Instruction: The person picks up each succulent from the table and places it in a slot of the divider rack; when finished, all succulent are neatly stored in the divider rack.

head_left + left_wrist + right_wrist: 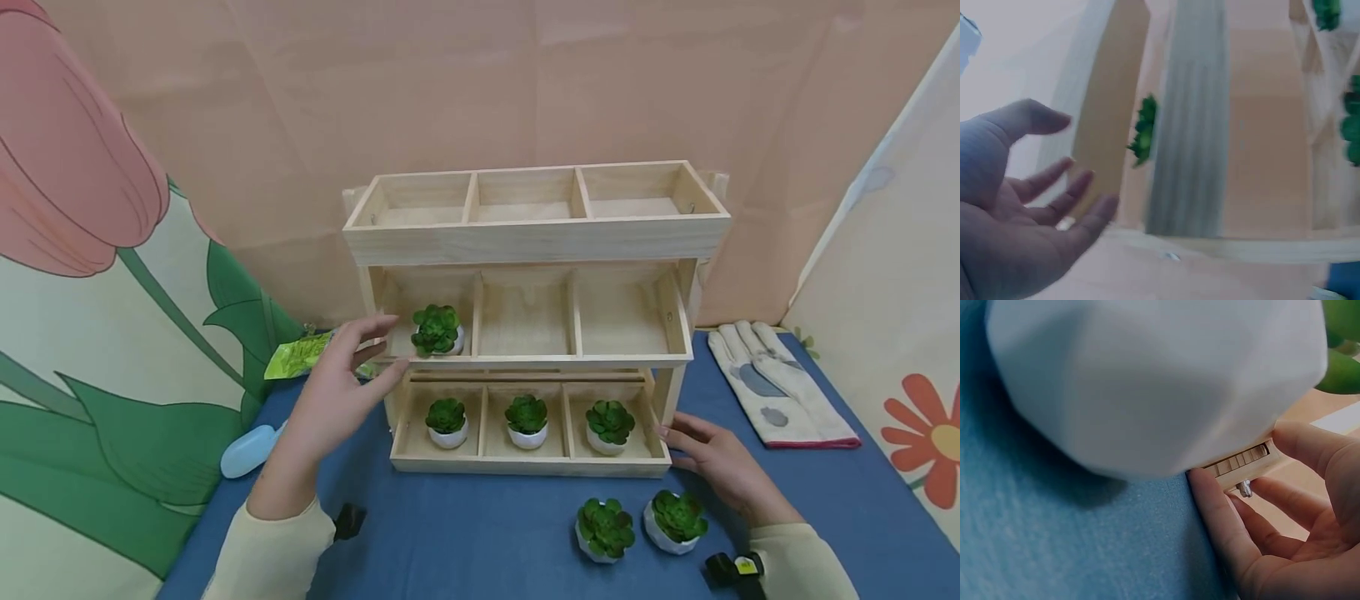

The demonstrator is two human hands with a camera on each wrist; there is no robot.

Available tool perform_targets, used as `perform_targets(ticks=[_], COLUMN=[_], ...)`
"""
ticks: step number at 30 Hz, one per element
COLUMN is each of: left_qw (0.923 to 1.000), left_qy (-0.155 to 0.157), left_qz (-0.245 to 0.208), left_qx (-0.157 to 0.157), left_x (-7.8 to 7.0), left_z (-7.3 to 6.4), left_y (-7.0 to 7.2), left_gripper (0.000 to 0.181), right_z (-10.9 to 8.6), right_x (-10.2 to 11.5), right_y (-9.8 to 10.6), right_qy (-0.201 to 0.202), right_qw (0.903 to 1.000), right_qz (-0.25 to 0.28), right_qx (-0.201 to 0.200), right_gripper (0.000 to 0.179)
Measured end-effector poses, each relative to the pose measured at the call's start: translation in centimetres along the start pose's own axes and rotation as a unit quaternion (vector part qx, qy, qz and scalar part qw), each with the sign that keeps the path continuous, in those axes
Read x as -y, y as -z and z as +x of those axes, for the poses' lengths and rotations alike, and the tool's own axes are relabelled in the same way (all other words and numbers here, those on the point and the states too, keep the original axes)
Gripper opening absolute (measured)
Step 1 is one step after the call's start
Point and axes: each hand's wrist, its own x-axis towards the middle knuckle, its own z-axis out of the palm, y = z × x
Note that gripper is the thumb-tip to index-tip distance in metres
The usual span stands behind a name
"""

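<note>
A three-tier wooden planter shelf (537,242) stands on the blue cloth, each tier split into three compartments. One potted succulent (437,329) sits in the middle tier's left compartment. My left hand (348,375) is beside it at that tier's left end, holding nothing, fingers spread and slightly bent. The bottom tier holds three succulents, among them the centre one (527,419). At the bottom tier's right front corner, my right hand (716,462) grips the wood between thumb and fingers. Two more succulents, one farther left (604,529) and one nearer my right hand (675,521), stand on the cloth in front.
Cotton work gloves (780,383) lie right of the shelf. To the left are a green packet (298,357) and a light-blue object (247,452), partly behind my left arm. A printed flower backdrop (67,167) rises behind the blue cloth (450,533).
</note>
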Motion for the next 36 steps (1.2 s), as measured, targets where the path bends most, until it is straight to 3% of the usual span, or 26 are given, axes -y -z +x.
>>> perform_targets(ticks=[6, 14, 16, 19, 22, 26, 31, 36], left_qw=[0.9980, 0.9904, 0.9887, 0.9870, 0.9861, 0.9834, 0.9731, 0.9644], left_qy=[-0.012, -0.043, -0.028, 0.031, 0.103, 0.172, 0.214, 0.243], left_qz=[-0.047, -0.085, -0.096, -0.107, -0.095, -0.057, -0.048, -0.047], left_qx=[-0.041, -0.100, -0.111, -0.116, -0.089, -0.014, 0.070, 0.092], left_x=[2.8, 6.1, 7.0, 8.5, 10.1, 12.0, 13.4, 13.7], left_z=[-2.2, -3.3, -3.4, -3.6, -3.5, -3.3, -3.2, -3.3], left_y=[-1.3, -2.2, -2.1, -1.8, -1.6, -1.5, -2.0, -2.5], left_gripper=[0.058, 0.059, 0.058, 0.060, 0.068, 0.080, 0.084, 0.084], right_z=[0.0, -0.1, -0.1, -0.1, -0.1, -0.1, -0.1, 0.0], right_x=[0.1, 0.0, 0.1, 0.2, 0.2, 0.2, 0.2, 0.1], right_y=[0.1, 0.2, 0.2, 0.2, 0.1, 0.1, 0.0, 0.0], right_qy=[0.000, -0.009, -0.007, -0.004, 0.000, -0.001, -0.001, -0.004], right_qw=[1.0000, 1.0000, 1.0000, 1.0000, 1.0000, 1.0000, 1.0000, 1.0000], right_qz=[-0.001, 0.001, 0.000, 0.000, 0.001, 0.002, 0.004, 0.005], right_qx=[0.002, -0.003, -0.003, 0.000, 0.001, 0.001, -0.001, -0.003], right_gripper=[0.083, 0.087, 0.086, 0.086, 0.085, 0.084, 0.084, 0.085])
